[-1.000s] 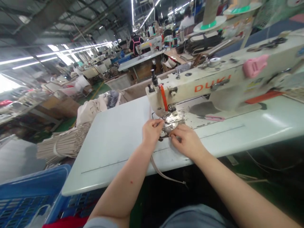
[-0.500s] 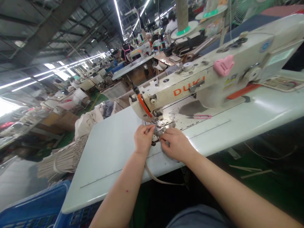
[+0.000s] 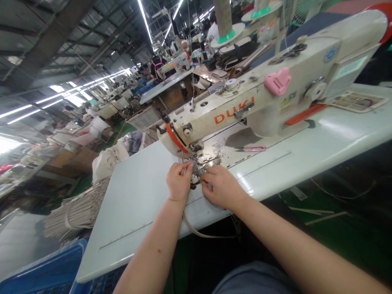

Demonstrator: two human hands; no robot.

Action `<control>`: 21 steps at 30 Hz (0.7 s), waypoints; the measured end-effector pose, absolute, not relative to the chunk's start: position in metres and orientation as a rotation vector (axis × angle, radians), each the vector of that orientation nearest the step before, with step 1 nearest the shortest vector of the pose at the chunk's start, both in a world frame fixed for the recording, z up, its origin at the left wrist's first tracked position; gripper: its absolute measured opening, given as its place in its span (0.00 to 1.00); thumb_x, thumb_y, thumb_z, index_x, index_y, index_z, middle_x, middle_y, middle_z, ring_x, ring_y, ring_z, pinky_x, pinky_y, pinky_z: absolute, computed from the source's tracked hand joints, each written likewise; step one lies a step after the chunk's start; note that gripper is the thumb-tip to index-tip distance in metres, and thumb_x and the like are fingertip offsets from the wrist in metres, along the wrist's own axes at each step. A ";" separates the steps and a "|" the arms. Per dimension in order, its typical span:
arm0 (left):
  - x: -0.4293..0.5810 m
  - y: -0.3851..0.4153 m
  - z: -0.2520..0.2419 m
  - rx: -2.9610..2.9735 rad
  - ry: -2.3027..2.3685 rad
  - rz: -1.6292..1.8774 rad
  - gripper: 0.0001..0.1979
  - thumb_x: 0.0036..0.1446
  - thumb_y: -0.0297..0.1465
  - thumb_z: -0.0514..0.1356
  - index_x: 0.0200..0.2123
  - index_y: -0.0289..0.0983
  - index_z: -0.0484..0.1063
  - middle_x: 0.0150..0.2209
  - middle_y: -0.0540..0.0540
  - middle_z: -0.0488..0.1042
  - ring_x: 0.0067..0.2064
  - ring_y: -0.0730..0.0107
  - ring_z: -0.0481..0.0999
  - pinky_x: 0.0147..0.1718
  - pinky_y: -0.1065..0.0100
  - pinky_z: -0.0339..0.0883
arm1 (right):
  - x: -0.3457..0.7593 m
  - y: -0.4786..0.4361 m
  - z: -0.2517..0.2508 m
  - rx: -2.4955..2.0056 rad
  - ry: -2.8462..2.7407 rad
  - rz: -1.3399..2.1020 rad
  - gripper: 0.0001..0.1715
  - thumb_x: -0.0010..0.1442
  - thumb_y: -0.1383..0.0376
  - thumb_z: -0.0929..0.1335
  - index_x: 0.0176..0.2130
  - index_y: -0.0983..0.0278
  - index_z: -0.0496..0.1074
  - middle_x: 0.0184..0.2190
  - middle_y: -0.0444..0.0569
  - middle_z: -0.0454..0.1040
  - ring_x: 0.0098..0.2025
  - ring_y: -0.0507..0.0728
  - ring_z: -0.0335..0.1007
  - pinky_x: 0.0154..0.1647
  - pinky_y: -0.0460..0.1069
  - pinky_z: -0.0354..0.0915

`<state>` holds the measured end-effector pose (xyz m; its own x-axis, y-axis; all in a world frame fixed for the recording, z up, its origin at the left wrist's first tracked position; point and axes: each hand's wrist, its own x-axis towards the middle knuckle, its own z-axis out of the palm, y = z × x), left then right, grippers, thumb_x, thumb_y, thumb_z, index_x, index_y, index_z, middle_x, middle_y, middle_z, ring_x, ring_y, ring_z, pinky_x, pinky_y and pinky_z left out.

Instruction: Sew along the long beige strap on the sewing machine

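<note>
Just left of the needle area of a white sewing machine (image 3: 226,115), my left hand (image 3: 179,181) is closed in a pinch; what its fingertips grip is too small to make out. On the near side of the needle plate, my right hand (image 3: 223,188) has its fingers curled together at the metal parts, and anything inside them is hidden. A pale strap (image 3: 199,233) hangs over the table's front edge below my left wrist. Pink-handled snips (image 3: 255,149) lie on the machine bed behind my right hand.
The pale sewing table (image 3: 134,196) slopes across the view. A bundle of beige strips (image 3: 76,210) and a blue crate (image 3: 43,265) stand at the left. Thread cones rise behind the machine. A pink buckle-shaped piece (image 3: 277,81) sits on its arm. People work further back.
The view has shifted slightly, so the machine and both hands appear a little further left. Both hands keep nearly the same pose at the needle area.
</note>
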<state>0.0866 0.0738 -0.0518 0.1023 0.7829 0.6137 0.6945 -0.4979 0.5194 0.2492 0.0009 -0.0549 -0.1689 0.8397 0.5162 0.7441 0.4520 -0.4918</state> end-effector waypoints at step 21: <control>0.086 0.080 -0.055 2.190 1.559 1.380 0.06 0.59 0.35 0.66 0.33 0.40 0.83 0.22 0.55 0.62 0.26 0.73 0.63 0.30 0.69 0.59 | 0.249 0.000 -0.055 -1.339 -1.963 0.151 0.08 0.61 0.70 0.68 0.30 0.63 0.76 0.30 0.50 0.75 0.39 0.60 0.69 0.45 0.54 0.65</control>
<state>0.0856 0.0800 -0.0547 0.0540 0.7997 0.5979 0.6905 -0.4625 0.5562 0.2487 0.0005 -0.0550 -0.1790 0.8432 0.5068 0.7558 0.4477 -0.4779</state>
